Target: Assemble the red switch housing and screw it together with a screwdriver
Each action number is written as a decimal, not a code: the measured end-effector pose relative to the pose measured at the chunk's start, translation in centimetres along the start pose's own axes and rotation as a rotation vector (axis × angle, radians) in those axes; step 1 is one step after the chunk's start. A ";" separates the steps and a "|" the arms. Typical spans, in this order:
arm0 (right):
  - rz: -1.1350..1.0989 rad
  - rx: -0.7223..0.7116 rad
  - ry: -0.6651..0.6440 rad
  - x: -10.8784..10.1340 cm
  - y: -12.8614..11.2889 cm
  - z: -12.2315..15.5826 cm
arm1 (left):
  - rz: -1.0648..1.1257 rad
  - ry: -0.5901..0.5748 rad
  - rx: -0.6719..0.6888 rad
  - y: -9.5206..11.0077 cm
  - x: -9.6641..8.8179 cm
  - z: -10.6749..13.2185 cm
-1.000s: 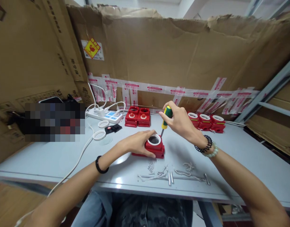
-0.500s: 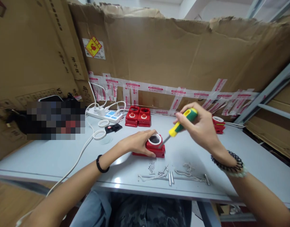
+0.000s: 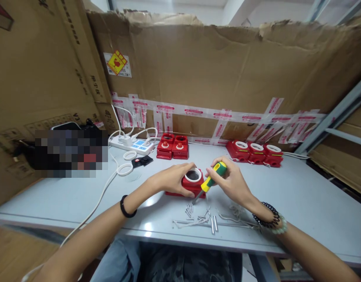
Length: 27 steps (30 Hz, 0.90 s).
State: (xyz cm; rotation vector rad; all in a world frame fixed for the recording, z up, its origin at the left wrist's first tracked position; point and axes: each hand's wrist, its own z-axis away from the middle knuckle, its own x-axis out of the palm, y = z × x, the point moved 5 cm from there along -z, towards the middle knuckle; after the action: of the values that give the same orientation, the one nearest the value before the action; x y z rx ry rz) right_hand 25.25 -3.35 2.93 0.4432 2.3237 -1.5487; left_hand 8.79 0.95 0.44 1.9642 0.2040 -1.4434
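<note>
The left hand [image 3: 172,179] lies curled over the left side of a red housing [image 3: 189,187] that stands on the grey bench [image 3: 300,196], near its front edge. The fingers press against the housing's side and top, so the housing is just to the right of the palm, and its white ring [image 3: 193,175] with the dark opening shows beside the fingertips.

The right hand [image 3: 231,182] is closed around a screwdriver [image 3: 210,180] with a green and yellow handle. The handle lies slanted between thumb and fingers, just to the right of the housing, and the metal shaft points down and to the left. Its tip is at the front right corner of the housing, very near a small heap of loose screws [image 3: 188,210] on the bench. Next to the screws lie some bent wire springs [image 3: 227,216] and short metal pins [image 3: 214,224].

Further back on the bench stand two red units [image 3: 172,146] with buttons, and to the right a row of three red housings [image 3: 255,152] with white rings. A white power strip [image 3: 133,144] lies at the left rear, and its cable runs toward the front.
</note>
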 end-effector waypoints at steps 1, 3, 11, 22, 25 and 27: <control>-0.004 0.000 0.000 -0.1 -0.2 0.0 | -0.003 -0.001 -0.004 0.0 0.0 0.0; -0.039 0.006 0.010 -0.5 -0.7 0.0 | 0.000 -0.001 -0.006 -0.1 0.0 0.0; -0.135 -0.025 0.179 -4.0 -3.6 -0.1 | 0.045 -0.006 -0.014 -0.1 0.0 0.0; -0.167 0.003 0.308 -5.7 -1.6 -1.2 | 0.057 -0.007 0.003 -0.3 0.0 0.0; -0.195 0.041 0.291 -5.5 -0.8 -1.3 | 0.058 -0.007 0.005 -0.3 0.0 0.0; -0.221 0.060 0.285 -5.4 -0.2 -1.3 | 0.049 -0.009 0.005 -0.3 0.0 0.1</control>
State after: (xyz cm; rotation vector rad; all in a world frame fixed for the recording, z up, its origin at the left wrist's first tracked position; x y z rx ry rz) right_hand 29.94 -2.64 5.89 0.4613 2.6221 -1.7609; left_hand 8.61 1.12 0.33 1.9531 0.1474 -1.4220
